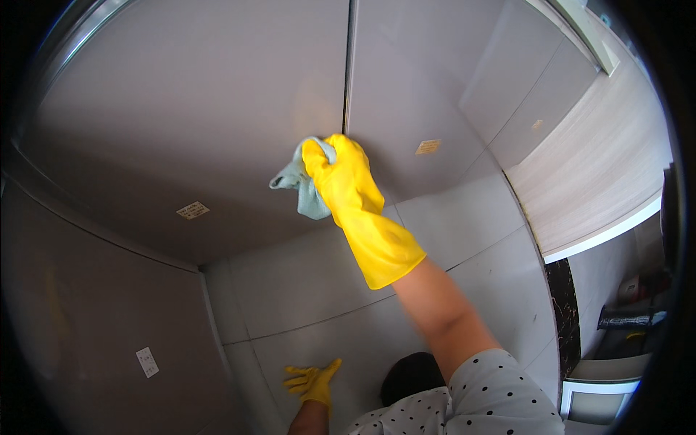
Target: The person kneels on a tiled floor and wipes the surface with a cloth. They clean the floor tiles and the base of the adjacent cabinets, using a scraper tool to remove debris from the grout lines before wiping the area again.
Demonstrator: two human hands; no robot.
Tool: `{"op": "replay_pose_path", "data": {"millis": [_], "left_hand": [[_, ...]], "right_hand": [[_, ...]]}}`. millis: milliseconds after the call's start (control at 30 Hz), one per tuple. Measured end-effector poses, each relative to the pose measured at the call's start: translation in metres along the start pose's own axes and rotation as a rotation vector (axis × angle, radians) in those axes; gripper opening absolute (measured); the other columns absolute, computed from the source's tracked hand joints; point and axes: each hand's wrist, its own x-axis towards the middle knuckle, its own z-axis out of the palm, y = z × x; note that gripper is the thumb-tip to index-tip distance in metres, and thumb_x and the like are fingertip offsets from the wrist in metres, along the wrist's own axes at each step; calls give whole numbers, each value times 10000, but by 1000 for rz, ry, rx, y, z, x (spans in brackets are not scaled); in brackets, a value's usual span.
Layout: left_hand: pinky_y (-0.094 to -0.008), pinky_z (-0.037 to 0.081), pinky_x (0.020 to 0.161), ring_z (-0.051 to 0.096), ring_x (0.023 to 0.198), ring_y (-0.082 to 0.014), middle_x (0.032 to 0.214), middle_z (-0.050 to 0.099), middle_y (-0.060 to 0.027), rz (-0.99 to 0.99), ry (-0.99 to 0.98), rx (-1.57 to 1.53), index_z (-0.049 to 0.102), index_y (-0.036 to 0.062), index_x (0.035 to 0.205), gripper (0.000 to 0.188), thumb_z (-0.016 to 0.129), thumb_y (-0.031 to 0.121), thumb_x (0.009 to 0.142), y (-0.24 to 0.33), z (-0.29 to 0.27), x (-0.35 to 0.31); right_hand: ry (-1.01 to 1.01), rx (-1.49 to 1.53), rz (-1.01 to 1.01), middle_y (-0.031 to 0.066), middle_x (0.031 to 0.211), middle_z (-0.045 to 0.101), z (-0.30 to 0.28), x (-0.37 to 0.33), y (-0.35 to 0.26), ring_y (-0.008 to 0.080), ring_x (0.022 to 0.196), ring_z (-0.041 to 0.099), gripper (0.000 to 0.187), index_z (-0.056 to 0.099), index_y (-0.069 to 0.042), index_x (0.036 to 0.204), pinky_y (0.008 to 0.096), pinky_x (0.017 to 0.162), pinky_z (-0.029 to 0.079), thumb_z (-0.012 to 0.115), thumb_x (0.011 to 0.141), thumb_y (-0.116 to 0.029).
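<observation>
My right hand (346, 174), in a long yellow rubber glove, is closed on a grey-green cloth (304, 181). It presses against the glossy grey-brown panels (210, 109) beside the lower end of a dark vertical seam (349, 80). Part of the cloth hangs free to the left of the glove, and the rest is hidden inside the grip. Low in the picture, my left hand (312, 381) wears a yellow glove too. Its fingers are spread over the tiled floor (290, 312) and hold nothing.
Small printed stickers (193, 210) sit low on the panels. Another grey-brown panel (94, 312) stands at the left. On the right are a pale wood-grain panel (587, 167), a dark marbled strip (564, 319) and a white-framed item (598, 402).
</observation>
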Motion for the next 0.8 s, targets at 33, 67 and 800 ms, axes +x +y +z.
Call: {"op": "replay_pose_path", "data": {"millis": [33, 67, 800], "left_hand": [[-700, 95, 1174, -181, 1511, -484, 1607, -217, -339, -9, -3, -1, -332, 80, 1523, 1678, 888, 708, 557, -2, -2, -4], [-700, 91, 1174, -181, 1510, -485, 1607, -216, -339, 6, -4, -20, -331, 81, 1524, 1681, 889, 710, 554, -4, -1, 0], [-660, 43, 1193, -197, 1510, -474, 1614, -209, -331, 4, 61, -70, -309, 105, 1542, 1713, 907, 715, 501, -8, 27, 39]], "right_hand": [[11, -10, -43, 213, 960, 689, -2, 3, -15, 409, 912, 654, 350, 660, -1, 965, 469, 801, 522, 715, 910, -343], [21, -22, -87, 215, 960, 688, -3, 3, -27, 409, 906, 655, 350, 661, -1, 963, 469, 799, 523, 717, 909, -343], [-66, -41, 132, 172, 1124, 655, 1, -2, -12, 310, 991, 634, 415, 637, 14, 1100, 393, 877, 502, 685, 937, -364]]}}
